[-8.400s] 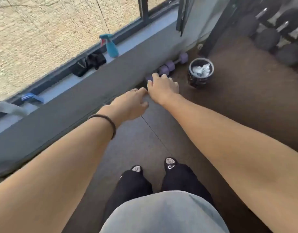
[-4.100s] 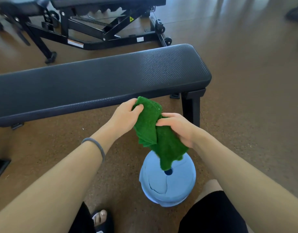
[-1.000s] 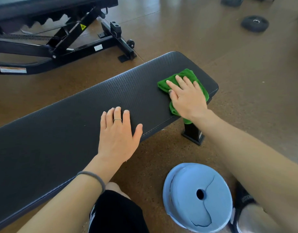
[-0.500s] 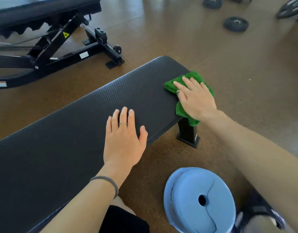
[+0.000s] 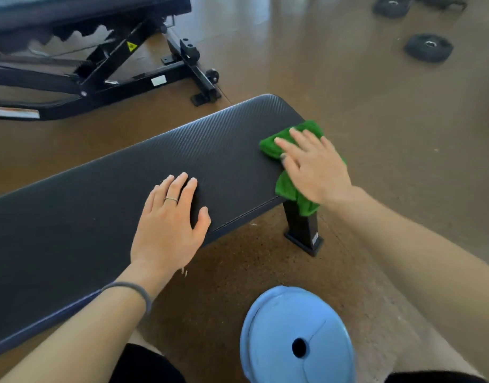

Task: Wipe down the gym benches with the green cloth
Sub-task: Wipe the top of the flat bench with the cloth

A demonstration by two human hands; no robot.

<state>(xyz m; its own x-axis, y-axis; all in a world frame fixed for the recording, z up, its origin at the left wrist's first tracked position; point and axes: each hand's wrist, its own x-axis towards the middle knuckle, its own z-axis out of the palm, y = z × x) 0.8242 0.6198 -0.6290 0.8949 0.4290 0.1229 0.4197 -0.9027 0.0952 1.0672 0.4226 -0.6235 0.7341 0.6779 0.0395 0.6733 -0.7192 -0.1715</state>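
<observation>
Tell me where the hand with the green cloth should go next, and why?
Probably slide the right hand and the green cloth leftward along the bench pad, toward the left hand. The cloth sits at the pad's far right end, partly hanging off its edge, so nearly all of the black surface lies to its left, not yet under the cloth.

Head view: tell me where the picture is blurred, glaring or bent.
Head view: the right hand on the green cloth is motion-smeared at the fingers; the left hand on the bench is sharper; window light sheens the floor at the top; the wide lens stretches both forearms toward the lower corners.
</observation>
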